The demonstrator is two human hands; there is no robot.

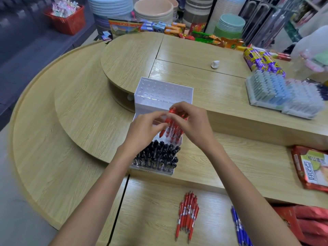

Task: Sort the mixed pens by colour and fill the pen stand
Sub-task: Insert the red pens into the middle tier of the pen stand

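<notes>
Below, black pens [158, 155], left hand [142, 132] pinching red pen [161, 133], right hand [193, 125] gripping red bundle [174, 134]

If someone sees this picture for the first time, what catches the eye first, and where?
The two hands at the centre: the left hand and the right hand hold a bunch of red pens above the white pen stand. The black pens fill the stand's front rows; its back tier shows empty holes. Nearer the camera, loose red pens and blue pens lie on the counter.
</notes>
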